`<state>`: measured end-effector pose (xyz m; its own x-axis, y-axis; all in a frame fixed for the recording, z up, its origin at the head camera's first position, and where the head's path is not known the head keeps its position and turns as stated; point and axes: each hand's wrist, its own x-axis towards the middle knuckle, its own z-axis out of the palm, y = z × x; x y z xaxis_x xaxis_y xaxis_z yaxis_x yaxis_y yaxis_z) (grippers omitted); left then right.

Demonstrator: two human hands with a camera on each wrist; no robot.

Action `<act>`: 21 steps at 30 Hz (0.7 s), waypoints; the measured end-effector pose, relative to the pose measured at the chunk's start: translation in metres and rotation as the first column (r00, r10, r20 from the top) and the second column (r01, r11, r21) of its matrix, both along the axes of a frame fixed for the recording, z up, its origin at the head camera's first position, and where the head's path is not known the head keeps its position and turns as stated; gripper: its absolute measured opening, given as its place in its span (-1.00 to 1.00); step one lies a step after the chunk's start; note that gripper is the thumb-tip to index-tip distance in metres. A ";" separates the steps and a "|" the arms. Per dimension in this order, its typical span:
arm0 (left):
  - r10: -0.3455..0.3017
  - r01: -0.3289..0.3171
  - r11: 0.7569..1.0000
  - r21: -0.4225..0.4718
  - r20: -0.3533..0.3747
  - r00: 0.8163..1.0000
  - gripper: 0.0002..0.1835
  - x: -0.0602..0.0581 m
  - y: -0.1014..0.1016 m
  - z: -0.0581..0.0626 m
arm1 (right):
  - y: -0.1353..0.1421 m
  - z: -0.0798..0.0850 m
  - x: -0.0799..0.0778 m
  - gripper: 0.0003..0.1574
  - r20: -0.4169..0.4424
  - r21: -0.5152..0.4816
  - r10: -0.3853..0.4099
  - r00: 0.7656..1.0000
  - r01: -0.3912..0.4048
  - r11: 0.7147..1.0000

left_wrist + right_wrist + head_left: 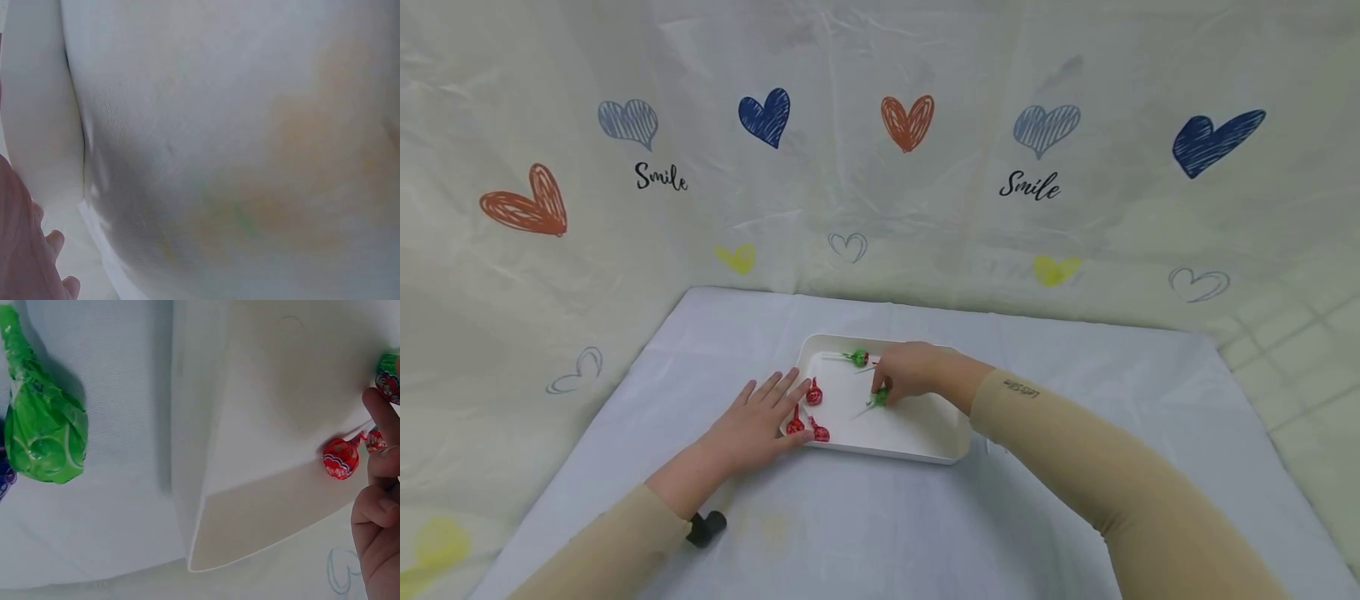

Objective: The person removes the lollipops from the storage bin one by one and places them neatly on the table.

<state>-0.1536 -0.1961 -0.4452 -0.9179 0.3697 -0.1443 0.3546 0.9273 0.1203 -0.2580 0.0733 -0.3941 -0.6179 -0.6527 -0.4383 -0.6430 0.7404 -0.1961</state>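
My right hand (pixel 912 369) reaches into a white tray (pixel 880 452) and pinches a green-wrapped lollipop (pixel 878 398) whose stick points left. In the right wrist view, the fingers of that hand (pixel 382 500) are at the green and red wrapper (pixel 389 384) at the edge of the picture. My left hand (pixel 760 425) lies with spread fingers over the tray's left edge. Beside its fingertips are red lollipops (pixel 814 393) in the tray's left end. Another green lollipop (pixel 859 357) lies near the back rim. The left wrist view shows part of the left hand (pixel 28 244).
Outside the tray, a green-wrapped lollipop (pixel 47 434) lies on the white cloth, beside a dark blue wrapper (pixel 5 472); my right arm hides this spot in the head view. A black device (pixel 707 529) sits at the left wrist. Behind the table hangs a curtain (pixel 962 200) with printed hearts.
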 end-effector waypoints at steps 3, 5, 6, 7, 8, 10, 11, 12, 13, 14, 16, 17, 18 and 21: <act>-0.001 0.001 1.000 0.003 -0.005 1.000 0.00 0.000 0.000 0.000 | 0.006 0.003 0.002 -0.70 0.007 0.005 -0.002 1.000 0.001 1.000; 0.000 0.000 1.000 0.007 -0.004 1.000 0.00 0.000 0.000 0.000 | 0.011 0.003 0.003 -0.67 0.012 0.014 -0.007 1.000 0.006 1.000; 0.001 -0.001 1.000 0.009 -0.003 1.000 0.00 0.000 0.000 -0.001 | 0.013 0.003 0.003 -0.66 0.012 0.019 -0.011 1.000 0.011 1.000; 0.003 -0.003 1.000 0.008 -0.001 1.000 0.00 -0.001 -0.001 -0.001 | 0.015 0.003 0.003 -0.65 0.014 0.018 -0.014 1.000 0.014 1.000; 0.004 -0.004 1.000 0.008 0.001 1.000 0.00 -0.001 0.000 -0.001 | 0.017 0.002 0.003 -0.64 0.012 0.021 -0.015 1.000 0.015 1.000; 0.005 -0.006 1.000 0.007 0.006 1.000 0.00 -0.001 0.000 -0.001 | 0.020 -0.001 0.004 -0.61 0.009 0.024 -0.019 1.000 0.019 1.000; 0.004 -0.004 1.000 0.007 0.007 1.000 0.00 -0.001 0.000 -0.001 | 0.021 -0.001 0.004 -0.60 0.010 0.020 -0.023 1.000 0.023 1.000; 0.004 -0.004 1.000 0.006 0.007 1.000 0.00 -0.001 0.000 0.000 | 0.023 -0.001 0.005 -0.59 0.008 0.016 -0.023 1.000 0.023 1.000; 0.001 -0.001 1.000 0.007 0.007 1.000 0.00 0.000 0.000 0.000 | 0.024 -0.001 0.005 -0.58 0.011 0.009 -0.025 1.000 0.025 1.000; 0.001 -0.001 1.000 0.006 0.008 1.000 0.00 0.000 0.000 0.001 | 0.025 -0.001 0.006 -0.56 0.013 0.008 -0.028 1.000 0.028 1.000; 0.003 -0.003 1.000 0.004 0.010 1.000 0.00 0.000 0.001 0.002 | 0.027 0.001 0.006 -0.54 0.019 -0.002 -0.037 0.999 0.038 0.999; 0.000 0.000 1.000 0.007 0.008 1.000 0.00 0.000 0.001 0.002 | 0.027 0.002 0.005 -0.53 0.025 -0.008 -0.046 0.999 0.047 0.999; -0.002 0.002 1.000 0.009 0.007 1.000 0.00 0.001 0.002 0.003 | 0.028 0.004 0.005 -0.53 0.029 -0.010 -0.055 0.998 0.055 0.998; -0.002 0.002 1.000 0.009 0.009 1.000 -0.01 0.001 0.002 0.005 | 0.031 0.008 0.004 -0.55 0.046 -0.025 -0.087 0.995 0.088 0.996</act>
